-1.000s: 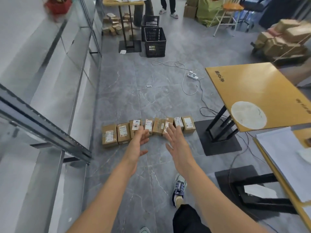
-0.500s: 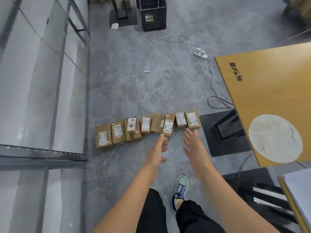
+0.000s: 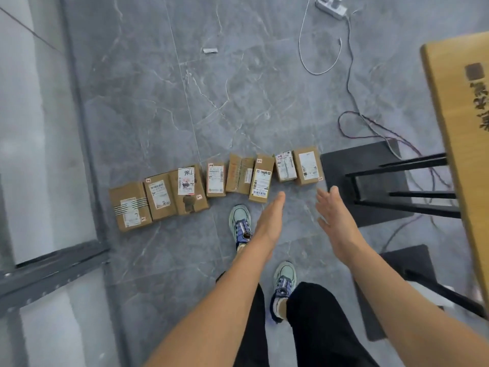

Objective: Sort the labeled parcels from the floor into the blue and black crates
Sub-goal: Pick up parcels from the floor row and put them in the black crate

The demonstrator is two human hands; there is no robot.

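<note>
On a grey marbled floor [image 3: 238, 102], a row of eight labelled cardboard parcels [image 3: 215, 180] lies just beyond the left hand [image 3: 267, 221] and right hand [image 3: 336, 215], both hands straight-fingered and holding nothing, a yellow desk [image 3: 463, 128] further right.

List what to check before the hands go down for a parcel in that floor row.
1. Left hand free and open: ok.
2. Right hand free and open: ok.
3. Brown cardboard parcels in a row on the grey floor, white labels showing: ok.
4. Parcel gripped: not ok, neither hand holds one.
5. Blue and black crates located: cannot tell, out of view.
</note>
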